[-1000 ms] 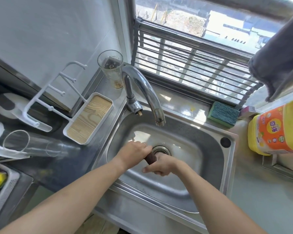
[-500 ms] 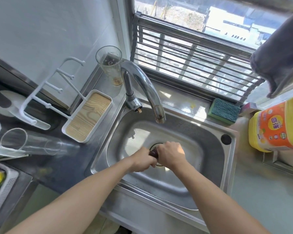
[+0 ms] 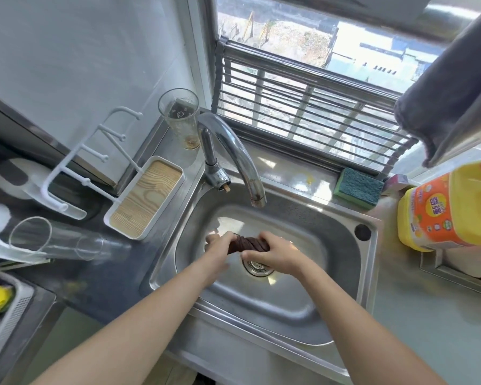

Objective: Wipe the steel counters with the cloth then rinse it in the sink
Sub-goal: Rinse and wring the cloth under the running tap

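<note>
A dark brown cloth (image 3: pixel 249 243), twisted into a tight roll, is held over the steel sink (image 3: pixel 264 307) just above the drain (image 3: pixel 257 266). My left hand (image 3: pixel 217 250) grips its left end and my right hand (image 3: pixel 275 252) grips its right end, with a short twisted length showing between them. The curved steel tap (image 3: pixel 233 154) arches over the basin behind the cloth, and no water runs from its spout. The steel counter (image 3: pixel 417 323) stretches to the right of the sink.
A green sponge (image 3: pixel 357 187) lies on the sill behind the sink. A yellow detergent jug (image 3: pixel 453 209) stands at the right. Left of the basin are a white rack with a wooden tray (image 3: pixel 145 201), a tall glass (image 3: pixel 181 118) and a clear tumbler lying down (image 3: pixel 56 240). A grey towel (image 3: pixel 450 87) hangs top right.
My hands have moved apart along the cloth and turned against each other, so more of the twisted roll shows between them. The view has shifted slightly.
</note>
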{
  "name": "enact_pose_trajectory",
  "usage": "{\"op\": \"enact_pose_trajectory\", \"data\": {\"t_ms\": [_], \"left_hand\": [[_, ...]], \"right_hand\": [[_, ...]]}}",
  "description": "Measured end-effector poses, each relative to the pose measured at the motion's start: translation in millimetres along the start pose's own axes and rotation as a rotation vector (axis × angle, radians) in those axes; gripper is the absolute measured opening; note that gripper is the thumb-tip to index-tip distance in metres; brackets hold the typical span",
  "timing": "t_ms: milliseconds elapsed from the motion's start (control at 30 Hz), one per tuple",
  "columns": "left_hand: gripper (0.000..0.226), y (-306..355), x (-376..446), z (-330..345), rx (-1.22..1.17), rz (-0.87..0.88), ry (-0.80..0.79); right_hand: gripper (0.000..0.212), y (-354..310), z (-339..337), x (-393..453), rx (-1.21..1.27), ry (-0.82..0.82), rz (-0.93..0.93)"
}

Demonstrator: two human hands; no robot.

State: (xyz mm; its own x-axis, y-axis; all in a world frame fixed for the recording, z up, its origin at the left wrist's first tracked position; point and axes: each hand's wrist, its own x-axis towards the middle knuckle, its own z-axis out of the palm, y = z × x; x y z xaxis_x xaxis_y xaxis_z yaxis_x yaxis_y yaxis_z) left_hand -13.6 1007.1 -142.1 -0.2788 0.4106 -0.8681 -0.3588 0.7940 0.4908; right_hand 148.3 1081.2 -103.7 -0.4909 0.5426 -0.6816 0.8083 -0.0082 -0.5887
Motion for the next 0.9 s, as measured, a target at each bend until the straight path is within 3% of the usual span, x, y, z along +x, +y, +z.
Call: {"op": "enact_pose_trajectory", "data": {"t_ms": [67,133,267,400,467,533,567,633,700,900], "left_hand": [[0.039,0,-9,8,-0.231,-0.072,-0.157],[0.027,2,-15,13,-0.414,-0.032,-0.177],[0.061,1,-15,17,-0.501,0.017,-0.123],[0.063,-3,-23,15,-0.226,-0.05,-0.043],[0.066,-3,-29,10,0.148,-0.086,-0.073],[0.06,-2,-28,9,0.513,0.078,-0.135],[0.052,-1,-28,11,0.513,0.212,-0.177],[0.038,8,-35,18,0.281,0.316,-0.346],[0.026,15,-37,23,0.073,0.334,-0.395],[0.019,24,-28,19,-0.157,0.28,-0.166]], "right_hand": [[0.04,2,8,-2,0.09,0.081,-0.017],[0.029,4,15,-3,0.23,0.186,0.006],[0.028,7,23,-3,0.577,0.41,0.161],[0.028,2,22,-4,0.844,0.536,0.169],[0.024,-2,19,-8,0.849,0.495,0.074],[0.018,-8,15,-11,0.838,0.422,-0.004],[0.016,-10,14,-11,0.828,0.39,-0.027],[0.014,-13,13,-9,0.772,0.372,-0.041],[0.016,-14,11,-5,0.648,0.459,-0.026],[0.033,-11,2,-1,0.56,0.613,0.082]]}}
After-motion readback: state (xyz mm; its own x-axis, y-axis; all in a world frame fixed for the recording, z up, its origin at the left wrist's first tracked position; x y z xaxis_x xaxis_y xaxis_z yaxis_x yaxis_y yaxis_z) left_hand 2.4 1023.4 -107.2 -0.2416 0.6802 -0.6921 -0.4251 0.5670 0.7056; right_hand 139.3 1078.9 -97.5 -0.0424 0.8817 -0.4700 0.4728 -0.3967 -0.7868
